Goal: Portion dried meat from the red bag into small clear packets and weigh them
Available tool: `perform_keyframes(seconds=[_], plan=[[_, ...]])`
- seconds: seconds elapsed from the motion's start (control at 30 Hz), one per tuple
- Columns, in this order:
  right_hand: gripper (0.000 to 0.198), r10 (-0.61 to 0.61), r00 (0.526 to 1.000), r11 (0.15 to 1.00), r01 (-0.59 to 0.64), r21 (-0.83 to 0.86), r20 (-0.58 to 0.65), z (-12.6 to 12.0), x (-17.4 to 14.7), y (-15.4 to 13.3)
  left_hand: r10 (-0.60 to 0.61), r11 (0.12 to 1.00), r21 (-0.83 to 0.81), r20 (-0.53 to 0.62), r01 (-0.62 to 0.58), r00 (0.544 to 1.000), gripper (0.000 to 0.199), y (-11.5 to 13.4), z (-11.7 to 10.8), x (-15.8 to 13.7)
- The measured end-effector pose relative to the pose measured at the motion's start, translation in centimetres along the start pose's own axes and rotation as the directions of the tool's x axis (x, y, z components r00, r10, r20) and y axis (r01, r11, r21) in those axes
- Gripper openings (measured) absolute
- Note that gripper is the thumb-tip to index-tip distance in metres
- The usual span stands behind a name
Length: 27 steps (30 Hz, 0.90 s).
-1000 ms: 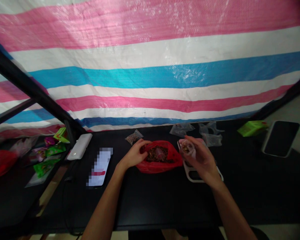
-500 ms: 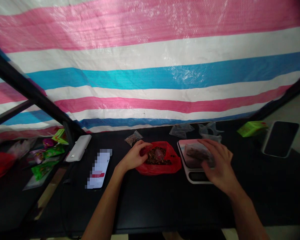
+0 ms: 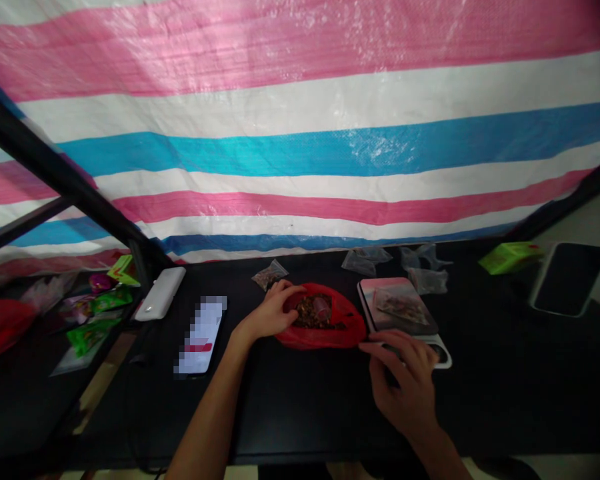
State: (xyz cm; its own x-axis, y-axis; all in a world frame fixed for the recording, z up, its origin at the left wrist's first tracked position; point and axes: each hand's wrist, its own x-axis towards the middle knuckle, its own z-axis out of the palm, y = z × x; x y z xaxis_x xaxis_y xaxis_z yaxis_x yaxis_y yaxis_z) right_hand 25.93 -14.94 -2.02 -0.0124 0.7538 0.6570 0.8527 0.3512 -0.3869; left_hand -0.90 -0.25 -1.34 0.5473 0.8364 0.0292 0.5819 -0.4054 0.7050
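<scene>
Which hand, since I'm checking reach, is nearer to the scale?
Right: the right hand is at the near edge of the scale; the left hand is farther off, at the left side of the red bag, which lies between it and the scale.

The one view comes from a camera worn on the person's head, above the red bag (image 3: pixel 325 338) and back from its near side, facing forward and angled down over it. It is near enough that the forearms (image 3: pixel 215 407) reach in from the bag's near side, and wide enough to take in the table (image 3: pixel 300 407) to the bag's left and right and the striped sheet (image 3: pixel 300 80) rising behind it.
</scene>
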Motion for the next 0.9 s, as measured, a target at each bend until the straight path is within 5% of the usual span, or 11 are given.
perform_keyframes(seconds=[0.13,0.23,0.33,0.47,0.7,0.9], plan=[[0.013,0.085,0.948,0.982,-0.131,-0.133,-0.308,-1.6,-2.0,4.4,0.029,0.999,0.031,-0.052,-0.027,0.998,0.053,-0.3,0.2,0.2],[0.004,0.181,0.814,0.957,-0.276,-0.092,-0.552,-2.1,-2.5,6.4,0.060,0.995,0.084,-0.075,-0.054,0.995,0.050,-0.2,0.4,0.3],[0.003,0.310,0.723,0.918,-0.396,-0.002,-0.617,-1.9,-2.3,6.6,0.081,0.988,0.135,-0.085,-0.069,0.993,0.048,0.2,0.6,0.3],[0.006,0.268,0.786,0.939,-0.343,-0.032,-0.557,-1.5,-1.6,6.0,0.089,0.982,0.172,-0.096,-0.072,0.991,0.047,0.7,0.9,0.4],[0.004,0.241,0.822,0.953,-0.302,-0.037,-0.517,-1.8,-1.4,5.7,0.095,0.991,0.100,-0.072,-0.087,0.993,0.047,1.1,1.1,0.3],[0.040,0.134,0.986,0.965,-0.152,-0.214,-0.095,-2.6,2.6,6.1,0.117,0.993,-0.012,-0.092,-0.119,0.989,0.047,0.9,1.1,0.7]])
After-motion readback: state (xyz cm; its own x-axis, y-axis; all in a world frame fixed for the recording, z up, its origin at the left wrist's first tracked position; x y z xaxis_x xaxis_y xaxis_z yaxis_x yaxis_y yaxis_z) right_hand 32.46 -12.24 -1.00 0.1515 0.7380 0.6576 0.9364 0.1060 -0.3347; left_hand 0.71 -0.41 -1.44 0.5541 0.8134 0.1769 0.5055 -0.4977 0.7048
